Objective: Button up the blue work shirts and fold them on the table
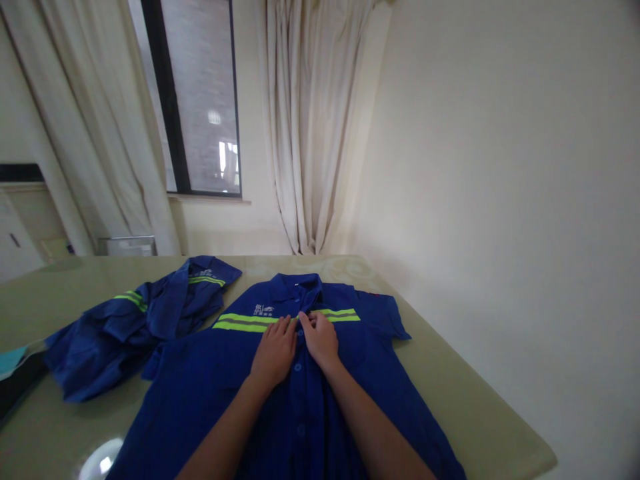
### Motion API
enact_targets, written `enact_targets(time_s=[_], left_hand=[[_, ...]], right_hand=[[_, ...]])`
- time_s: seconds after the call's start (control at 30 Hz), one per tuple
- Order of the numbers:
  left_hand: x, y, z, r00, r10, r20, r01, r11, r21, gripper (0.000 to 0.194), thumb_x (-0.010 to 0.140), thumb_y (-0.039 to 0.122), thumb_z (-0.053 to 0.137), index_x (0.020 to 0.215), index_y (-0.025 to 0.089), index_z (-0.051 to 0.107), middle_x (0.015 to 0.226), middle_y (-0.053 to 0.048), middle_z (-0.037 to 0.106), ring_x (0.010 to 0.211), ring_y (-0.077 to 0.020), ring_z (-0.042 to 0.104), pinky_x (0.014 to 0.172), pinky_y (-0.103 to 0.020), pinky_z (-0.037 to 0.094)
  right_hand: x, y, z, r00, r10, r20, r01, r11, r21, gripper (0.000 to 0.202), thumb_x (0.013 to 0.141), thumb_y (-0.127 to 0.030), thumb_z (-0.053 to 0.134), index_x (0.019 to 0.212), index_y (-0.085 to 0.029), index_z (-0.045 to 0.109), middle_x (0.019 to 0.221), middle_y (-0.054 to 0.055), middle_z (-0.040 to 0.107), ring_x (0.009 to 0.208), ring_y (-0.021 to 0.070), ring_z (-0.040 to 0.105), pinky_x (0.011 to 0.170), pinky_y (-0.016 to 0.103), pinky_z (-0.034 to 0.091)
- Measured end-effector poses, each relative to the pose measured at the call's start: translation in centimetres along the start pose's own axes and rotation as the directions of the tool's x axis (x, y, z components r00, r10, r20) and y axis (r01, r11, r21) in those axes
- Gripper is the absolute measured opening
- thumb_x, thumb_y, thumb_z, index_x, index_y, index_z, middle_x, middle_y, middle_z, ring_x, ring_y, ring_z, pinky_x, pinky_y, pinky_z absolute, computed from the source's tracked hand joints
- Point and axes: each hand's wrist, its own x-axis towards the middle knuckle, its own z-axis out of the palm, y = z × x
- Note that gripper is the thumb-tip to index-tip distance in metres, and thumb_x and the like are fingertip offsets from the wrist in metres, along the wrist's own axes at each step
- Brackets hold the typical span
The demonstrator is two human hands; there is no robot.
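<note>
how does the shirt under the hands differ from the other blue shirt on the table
The shirt under the hands lies spread out, while the other shirt is crumpled. The spread shirt's reflective band runs nearly straight across its chest; the crumpled shirt's shows as separate, slanted pieces. Both hands touch the spread shirt, and neither touches the crumpled one. Both are blue with yellow-green striping and pale chest print.

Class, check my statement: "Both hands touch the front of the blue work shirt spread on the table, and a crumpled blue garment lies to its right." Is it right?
Not quite. The head view shows the crumpled blue garment to the left of the work shirt. The left hand and right hand do touch the shirt's front.
</note>
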Motion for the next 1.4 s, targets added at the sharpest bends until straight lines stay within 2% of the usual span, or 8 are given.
enact_targets(time_s=[0.2,0.37,0.43,0.6,0.77,1.0,1.17,1.4], left_hand=[[-2.3,0.7,-1.0,0.999,0.012,0.047,-0.017,0.996,0.091,0.059,0.089,0.006,0.044,0.146,0.021,0.053,0.148,-0.015,0.056,0.135,-0.0326,0.053,0.111,-0.049,0.040],[0.6,0.5,-2.8,0.991,-0.130,0.011,0.128,0.986,0.106,0.039,0.093,0.012,0.044,0.124,0.016,0.068,0.106,-0.015,0.073,0.099,-0.0314,0.068,0.088,-0.045,0.049],[2.5,0.4,-2.5,0.984,-0.175,-0.023,0.176,0.980,0.092,0.031,0.097,0.018,0.044,0.113,0.015,0.070,0.097,-0.015,0.072,0.095,-0.0315,0.068,0.087,-0.045,0.048],[4.9,-0.2,-0.2,0.974,-0.220,-0.062,0.220,0.975,-0.004,0.025,0.097,0.024,0.049,0.113,0.021,0.068,0.104,-0.012,0.068,0.099,-0.0293,0.066,0.085,-0.041,0.047],[5.1,-1.7,0.4,0.976,-0.195,-0.098,0.173,0.965,-0.198,0.014,0.096,0.021,0.051,0.098,0.022,0.065,0.100,-0.006,0.067,0.094,-0.0235,0.066,0.081,-0.034,0.049],[5.7,-2.2,0.5,0.964,-0.179,-0.198,0.092,0.919,-0.382,0.015,0.095,0.021,0.050,0.098,0.023,0.064,0.094,-0.005,0.072,0.088,-0.0219,0.069,0.081,-0.033,0.052],[5.6,-1.9,0.3,0.958,-0.173,-0.227,0.067,0.910,-0.408,0.015,0.091,0.016,0.052,0.097,0.023,0.065,0.093,-0.004,0.070,0.087,-0.0220,0.068,0.080,-0.033,0.051],[5.3,-1.4,-0.2,0.964,-0.161,-0.214,0.061,0.910,-0.410,0.016,0.089,0.012,0.054,0.093,0.024,0.064,0.092,-0.004,0.069,0.091,-0.0219,0.065,0.083,-0.032,0.050]], right_hand=[[2.5,-0.4,1.4,0.995,0.000,-0.096,-0.006,0.998,-0.060,0.011,0.084,-0.027,0.064,0.080,-0.020,0.071,0.081,0.010,0.076,0.078,0.0231,0.070,0.069,0.029,0.046],[2.6,0.8,1.7,0.990,-0.046,-0.130,0.056,0.995,0.078,0.019,0.087,-0.026,0.054,0.088,-0.020,0.071,0.078,0.003,0.073,0.072,0.0186,0.068,0.068,0.026,0.048],[2.6,1.2,1.7,0.987,-0.065,-0.144,0.083,0.989,0.120,0.024,0.087,-0.027,0.050,0.096,-0.019,0.071,0.075,0.001,0.071,0.068,0.0171,0.066,0.066,0.024,0.048],[3.1,1.9,2.2,0.980,-0.065,-0.190,0.123,0.942,0.311,0.043,0.085,-0.030,0.050,0.117,-0.011,0.070,0.074,0.003,0.069,0.064,0.0177,0.062,0.064,0.026,0.050],[3.3,1.7,2.3,0.989,-0.096,-0.112,0.131,0.923,0.362,0.035,0.085,-0.032,0.054,0.106,-0.014,0.075,0.076,0.004,0.073,0.065,0.0188,0.064,0.064,0.027,0.051],[2.7,1.0,2.0,0.971,-0.236,-0.037,0.238,0.945,0.226,0.027,0.084,-0.026,0.054,0.095,-0.019,0.078,0.081,0.003,0.076,0.068,0.0179,0.067,0.069,0.026,0.051],[2.1,0.5,2.0,0.968,-0.243,-0.060,0.246,0.967,0.064,0.034,0.083,-0.023,0.054,0.108,-0.018,0.077,0.084,0.005,0.077,0.071,0.0189,0.068,0.073,0.027,0.051],[1.8,0.2,1.8,0.954,-0.300,0.019,0.300,0.953,-0.037,0.035,0.086,-0.016,0.054,0.113,-0.020,0.076,0.102,0.007,0.078,0.088,0.0203,0.072,0.083,0.028,0.052]])
